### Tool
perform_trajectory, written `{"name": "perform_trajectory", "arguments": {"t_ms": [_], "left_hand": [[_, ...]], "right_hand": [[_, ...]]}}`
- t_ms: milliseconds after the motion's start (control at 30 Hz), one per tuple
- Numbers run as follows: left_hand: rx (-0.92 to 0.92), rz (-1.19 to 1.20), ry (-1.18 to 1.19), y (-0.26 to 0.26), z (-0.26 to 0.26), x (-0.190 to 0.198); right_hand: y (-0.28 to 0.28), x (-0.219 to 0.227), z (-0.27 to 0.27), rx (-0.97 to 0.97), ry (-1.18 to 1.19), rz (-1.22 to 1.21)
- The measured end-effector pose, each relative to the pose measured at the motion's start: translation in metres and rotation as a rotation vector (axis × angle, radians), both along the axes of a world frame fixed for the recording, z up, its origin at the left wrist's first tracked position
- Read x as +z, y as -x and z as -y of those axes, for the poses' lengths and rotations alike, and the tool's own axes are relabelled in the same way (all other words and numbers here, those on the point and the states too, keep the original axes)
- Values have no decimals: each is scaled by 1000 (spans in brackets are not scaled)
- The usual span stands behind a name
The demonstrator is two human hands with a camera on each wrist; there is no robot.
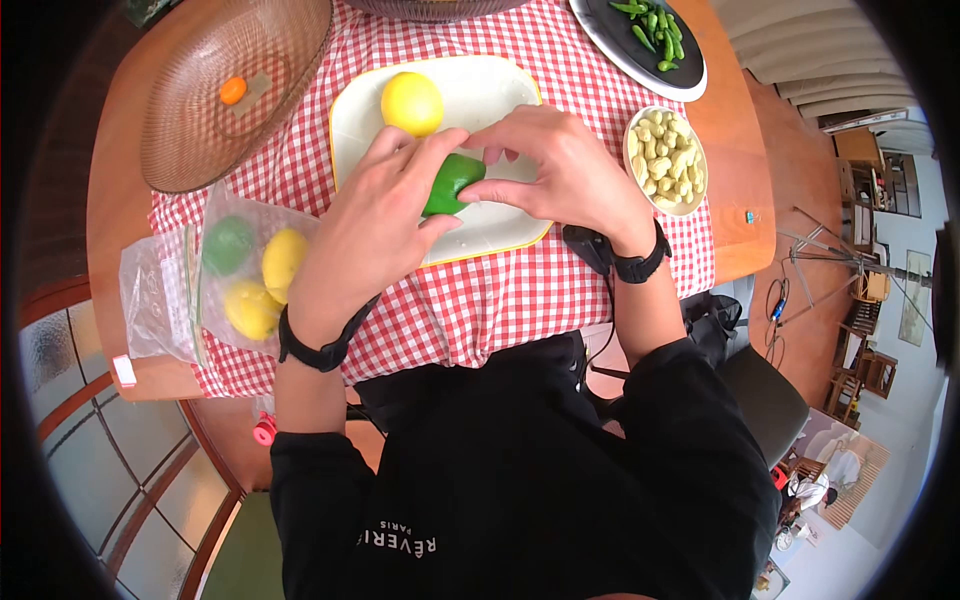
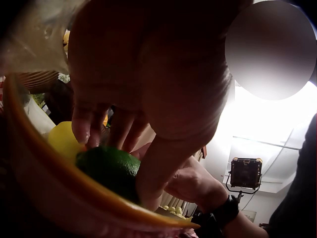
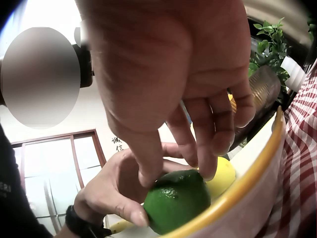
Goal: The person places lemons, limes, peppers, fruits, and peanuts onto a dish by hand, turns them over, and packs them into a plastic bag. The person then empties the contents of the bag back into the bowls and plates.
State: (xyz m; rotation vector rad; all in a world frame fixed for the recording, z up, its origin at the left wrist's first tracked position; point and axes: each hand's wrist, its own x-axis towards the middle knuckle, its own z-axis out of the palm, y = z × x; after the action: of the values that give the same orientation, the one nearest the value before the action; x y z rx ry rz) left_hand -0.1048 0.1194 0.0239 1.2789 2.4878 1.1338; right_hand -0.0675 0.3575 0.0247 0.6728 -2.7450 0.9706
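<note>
A green lime [image 1: 455, 185] is held between both hands over the white dish with a yellow rim [image 1: 490, 85]. My left hand [image 1: 375, 205] grips it from the left, thumb on the near side and fingers on the far side. From the right, my right hand [image 1: 552, 165] pinches it with thumb and forefinger; its other fingers hang above the dish in the right wrist view. Low in that view, the lime [image 3: 177, 201] shows glossy skin close to the dish rim [image 3: 242, 191]. A yellow lemon [image 1: 412, 103] lies in the dish just beyond the hands.
At left, a clear zip bag [image 1: 205, 300] holds yellow lemons and a green fruit. A ribbed brown bowl [image 1: 185, 130] with a small orange fruit stands behind it. To the right are a bowl of peanuts [image 1: 665, 160] and a plate of green peppers [image 1: 655, 30]. A checked cloth [image 1: 440, 310] lies underneath.
</note>
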Motion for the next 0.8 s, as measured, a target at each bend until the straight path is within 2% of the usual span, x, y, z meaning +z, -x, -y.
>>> {"name": "perform_trajectory", "arguments": {"t_ms": [200, 333, 500, 700, 800], "left_hand": [[38, -122, 37, 3, 7, 3], [50, -123, 107, 4, 10, 3], [55, -134, 52, 0, 8, 6], [58, -142, -32, 3, 4, 7], [30, -151, -40, 3, 3, 4]], "right_hand": [[5, -2, -8, 55, 17, -3], [3, 4, -8, 37, 14, 10], [0, 0, 1, 67, 215, 15], [1, 5, 4, -17, 118, 65], [3, 4, 2, -48, 96, -11]]}}
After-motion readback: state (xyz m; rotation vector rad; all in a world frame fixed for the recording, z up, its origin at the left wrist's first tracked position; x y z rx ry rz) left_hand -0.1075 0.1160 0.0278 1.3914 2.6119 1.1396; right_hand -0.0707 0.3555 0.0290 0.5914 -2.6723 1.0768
